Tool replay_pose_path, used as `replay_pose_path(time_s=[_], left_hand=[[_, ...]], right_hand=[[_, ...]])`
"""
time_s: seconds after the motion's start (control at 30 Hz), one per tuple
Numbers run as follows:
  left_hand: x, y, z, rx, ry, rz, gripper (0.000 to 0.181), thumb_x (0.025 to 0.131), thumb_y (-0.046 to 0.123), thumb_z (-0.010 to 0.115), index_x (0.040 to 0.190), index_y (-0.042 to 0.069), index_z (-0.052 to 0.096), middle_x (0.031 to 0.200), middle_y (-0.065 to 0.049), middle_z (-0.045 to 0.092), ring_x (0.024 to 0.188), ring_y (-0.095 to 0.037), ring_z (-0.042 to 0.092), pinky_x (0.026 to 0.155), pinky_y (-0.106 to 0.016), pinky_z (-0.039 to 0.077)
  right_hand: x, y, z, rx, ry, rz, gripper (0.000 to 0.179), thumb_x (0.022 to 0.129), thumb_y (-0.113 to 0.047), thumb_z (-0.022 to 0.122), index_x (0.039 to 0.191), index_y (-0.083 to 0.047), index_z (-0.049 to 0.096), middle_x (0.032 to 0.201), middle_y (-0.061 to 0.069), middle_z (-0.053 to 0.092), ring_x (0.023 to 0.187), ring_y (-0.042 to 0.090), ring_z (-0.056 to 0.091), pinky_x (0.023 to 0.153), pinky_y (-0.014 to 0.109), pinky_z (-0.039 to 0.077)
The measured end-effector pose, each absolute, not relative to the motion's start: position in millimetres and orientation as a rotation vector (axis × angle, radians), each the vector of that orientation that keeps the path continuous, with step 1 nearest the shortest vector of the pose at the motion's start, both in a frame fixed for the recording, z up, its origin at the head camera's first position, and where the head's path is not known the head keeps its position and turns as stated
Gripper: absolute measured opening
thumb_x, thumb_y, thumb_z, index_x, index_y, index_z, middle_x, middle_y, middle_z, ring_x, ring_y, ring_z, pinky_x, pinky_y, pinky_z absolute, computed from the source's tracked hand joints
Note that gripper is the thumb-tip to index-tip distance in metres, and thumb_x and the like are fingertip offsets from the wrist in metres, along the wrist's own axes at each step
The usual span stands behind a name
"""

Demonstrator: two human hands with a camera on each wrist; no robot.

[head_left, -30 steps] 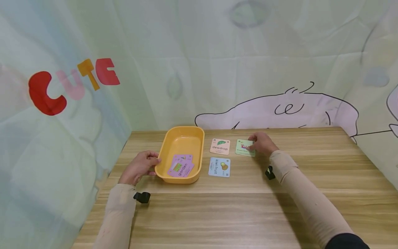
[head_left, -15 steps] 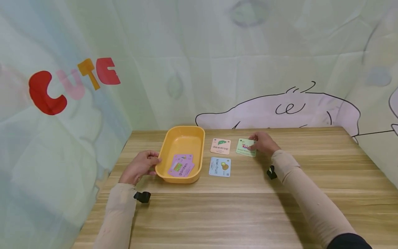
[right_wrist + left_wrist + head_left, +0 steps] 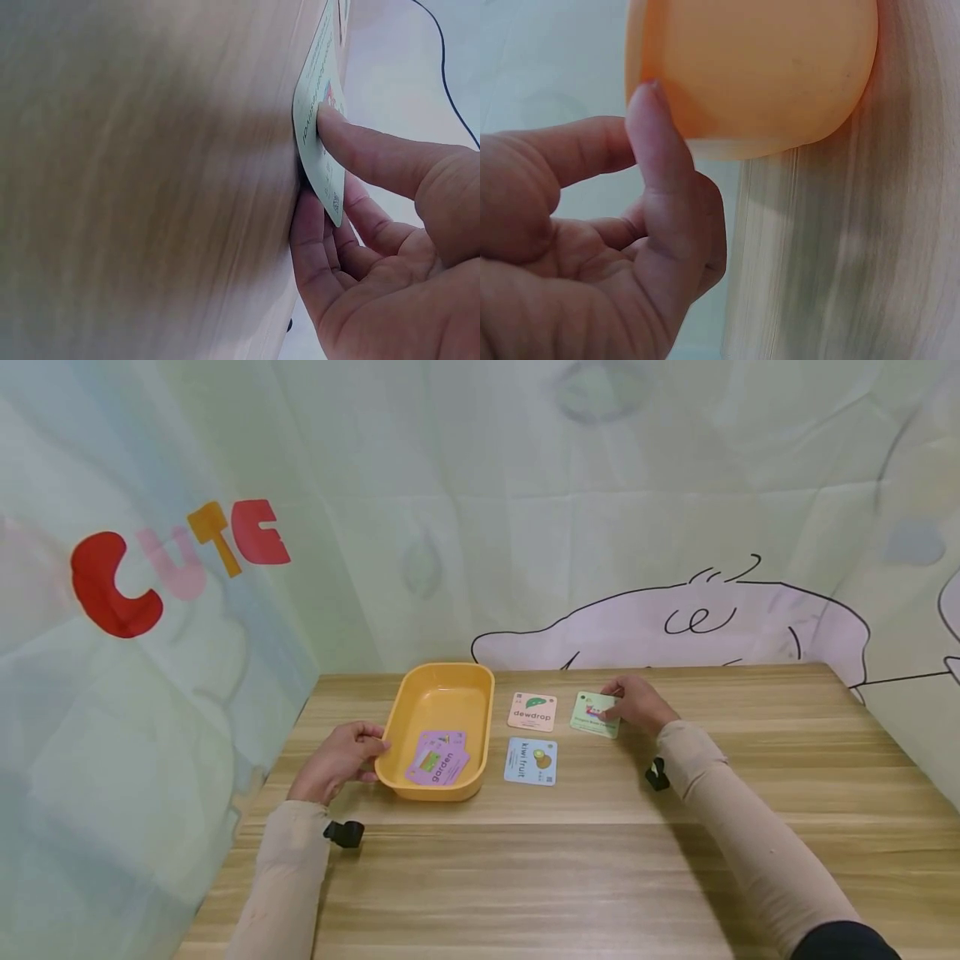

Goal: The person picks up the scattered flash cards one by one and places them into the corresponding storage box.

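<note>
Little has moved since earlier. The right hand pinches the green card at three o'clock; the left hand grips the yellow tray at eight.

- green dragon boat card: rounded corners, picture side up, slightly bowed, one edge raised off the surface
- yellow plastic tray: oblong, round-cornered, open side up on the surface, left of the card, well apart

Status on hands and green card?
Left hand grips yellow rounded plastic tray. Right hand pinches pale-green square card. Between: pink square dewdrop card, flat.
</note>
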State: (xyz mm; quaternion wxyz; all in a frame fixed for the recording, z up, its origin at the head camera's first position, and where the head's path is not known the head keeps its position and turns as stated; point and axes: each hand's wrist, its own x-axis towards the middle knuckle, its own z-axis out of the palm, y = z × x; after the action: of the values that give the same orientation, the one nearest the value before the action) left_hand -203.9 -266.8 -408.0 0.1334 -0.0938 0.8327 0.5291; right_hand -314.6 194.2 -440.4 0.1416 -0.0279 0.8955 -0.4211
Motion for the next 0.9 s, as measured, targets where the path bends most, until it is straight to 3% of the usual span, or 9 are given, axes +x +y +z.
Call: replay_pose_path(time_s=[0.67,0.9], left_hand=[[-204.3,-267.8,-409.4,-0.256,2.401,1.551,0.033,0.103,0.014,0.057,0.13,-0.005,0.052,0.111,-0.015,0.06,0.085,-0.018,0.065,0.066,-0.033,0.062],[-204.1,-266.8,-409.6,-0.258,2.384,1.563,0.035,0.103,0.013,0.057,0.131,-0.006,0.05,0.113,-0.016,0.059,0.085,-0.018,0.066,0.066,-0.033,0.062]], right_hand=[[-309.2,202.4,-440.1,-0.14,2.549,-1.264,0.042,0.091,0.001,0.07,0.131,0.001,0.058,0.131,0.025,0.054,0.115,0.035,0.054,0.1,0.044,0.047],[-310.5,203.2,-442.7,-0.189,2.587,-1.261,0.04,0.09,0.002,0.072,0.128,0.005,0.06,0.126,0.026,0.057,0.11,0.031,0.056,0.087,0.031,0.051]])
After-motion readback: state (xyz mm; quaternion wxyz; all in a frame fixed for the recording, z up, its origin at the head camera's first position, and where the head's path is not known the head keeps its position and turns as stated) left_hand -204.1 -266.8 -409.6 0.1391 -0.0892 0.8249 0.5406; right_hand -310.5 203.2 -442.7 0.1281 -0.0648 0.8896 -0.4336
